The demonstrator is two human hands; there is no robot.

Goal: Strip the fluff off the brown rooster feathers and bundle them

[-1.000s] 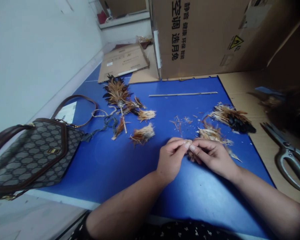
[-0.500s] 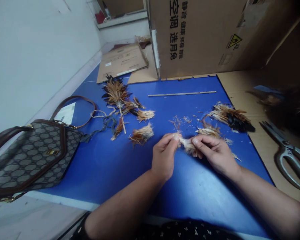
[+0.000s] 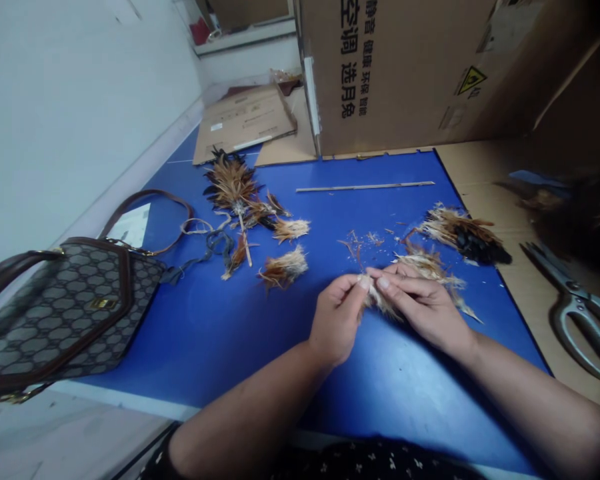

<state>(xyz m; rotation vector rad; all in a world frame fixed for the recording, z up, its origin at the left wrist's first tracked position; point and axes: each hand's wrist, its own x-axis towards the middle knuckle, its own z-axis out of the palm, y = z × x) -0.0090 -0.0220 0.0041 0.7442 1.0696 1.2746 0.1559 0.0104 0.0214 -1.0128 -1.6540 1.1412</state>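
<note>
The surface [image 3: 220, 333] is plain blue. The handbag [image 3: 63, 323] shows a grey pattern of rounded cells with dark outlines, brown trim [image 3: 126, 277] and a gold-coloured clasp [image 3: 103, 304]. Brown and black mix in the feather duster [image 3: 233, 185]; cream, brown and black in the long feather bundle [image 3: 467, 235]; rust and off-white in the nearer short tuft [image 3: 284, 268]. The held feathers [image 3: 379, 303] look whitish to tan. The carton [image 3: 407, 80] is brown with black lettering [image 3: 350, 63] and a yellow-and-black triangle [image 3: 472, 80]; the clothing [image 3: 375, 460], black with small pale motifs.

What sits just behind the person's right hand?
Beyond the right hand, a loose pile of pale and brown feathers lies on the blue table. The hand covers part of its near side, so what is there cannot be seen.
</note>
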